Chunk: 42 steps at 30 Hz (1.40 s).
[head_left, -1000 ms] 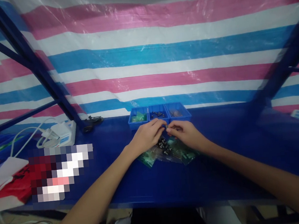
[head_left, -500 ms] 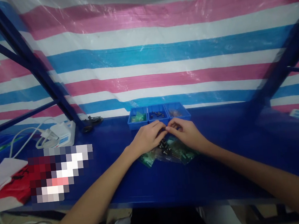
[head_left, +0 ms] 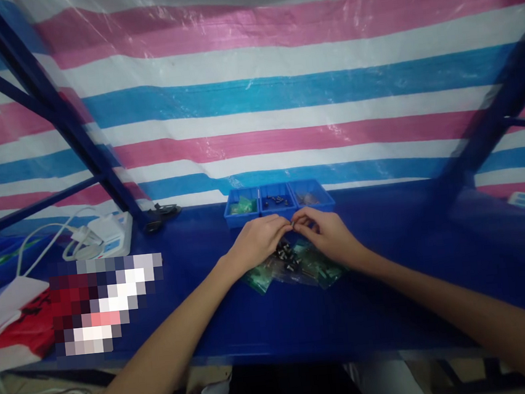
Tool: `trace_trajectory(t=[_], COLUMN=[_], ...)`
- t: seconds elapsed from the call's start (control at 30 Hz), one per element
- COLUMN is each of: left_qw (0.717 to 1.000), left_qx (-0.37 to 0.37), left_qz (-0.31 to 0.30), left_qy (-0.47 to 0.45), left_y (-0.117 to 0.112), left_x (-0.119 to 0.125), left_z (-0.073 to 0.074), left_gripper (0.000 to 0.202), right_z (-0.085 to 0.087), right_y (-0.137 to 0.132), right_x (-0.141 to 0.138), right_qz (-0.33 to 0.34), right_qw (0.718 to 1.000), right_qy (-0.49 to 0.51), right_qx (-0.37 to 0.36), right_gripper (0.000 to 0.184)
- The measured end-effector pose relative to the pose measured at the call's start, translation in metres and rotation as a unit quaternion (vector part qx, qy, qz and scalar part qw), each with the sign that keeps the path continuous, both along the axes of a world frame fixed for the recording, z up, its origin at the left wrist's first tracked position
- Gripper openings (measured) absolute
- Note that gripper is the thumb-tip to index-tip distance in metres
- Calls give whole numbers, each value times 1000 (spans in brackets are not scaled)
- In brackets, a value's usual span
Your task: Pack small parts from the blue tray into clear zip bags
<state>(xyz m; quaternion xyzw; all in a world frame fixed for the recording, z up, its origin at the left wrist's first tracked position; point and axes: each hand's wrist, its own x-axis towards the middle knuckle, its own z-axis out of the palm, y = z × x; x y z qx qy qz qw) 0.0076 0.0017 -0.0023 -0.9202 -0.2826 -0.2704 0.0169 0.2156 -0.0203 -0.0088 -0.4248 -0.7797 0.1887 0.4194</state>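
Fingertips pinched, my left hand (head_left: 261, 239) meets my right hand (head_left: 325, 233) above the blue table. Something tiny seems to be held where the fingertips come together; it is too small to make out. Under and between the hands lies a pile of dark, screw-like pieces (head_left: 287, 255) on clear plastic. Green-tinted plastic bags lie on either side: one bag (head_left: 260, 278) near my left wrist, another bag (head_left: 321, 265) below my right hand. Just beyond the fingers stand three joined blue bins, the middle bin (head_left: 275, 191) holding small dark metal pieces.
The left bin (head_left: 242, 220) contains a green bag, and the right bin (head_left: 320, 194) holds small pieces. A white power strip (head_left: 118, 235) with cables and a red and white bag (head_left: 33, 324) lie on the left. Blue frame posts (head_left: 76, 140) rise at both sides.
The fingers have shifted slightly at the pinch, with the left fingers straighter and closer together. Both arms, the bins and the bags stay where they were.
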Motion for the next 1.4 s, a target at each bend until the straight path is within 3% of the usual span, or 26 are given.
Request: trace_trajectory(t=[0.23,0.37,0.53,0.67,0.8,1.0,1.27,1.4], left_qw=[999,995,992,986,983,985,970,960], left_qx=[-9,0,10,-10,-43,-93,-220,-264], left_qz=[26,88,124,130,123,110,99,65], left_qy=[-26,-43,39,104,132,90,-11,-61], left_y=[-3,-1,4,7,10,15,18,19], left_x=[2,-1,-9,-15,-17,-18,-12,-12], left_z=[2,6,7,5,2,-5,-12,-14], left_gripper=[27,21,19,19,21,17,7,13], right_z=[5,14,23,19,7,-8,-12,-13], right_y=[2,31,65,44,13,4,4,3], right_x=[5,5,-7,-4,6,-2,-5,-5], right_qz=[-4,-51,-89,-64,19,61,62,56], right_qw=[997,984,958,952,956,944,945,947], right_qy=[-50,-100,-195,-218,-260,-308,-305,-301], right_qx=[53,140,192,203,131,96,99,99], right_gripper=[11,14,21,24,20,22,22,21])
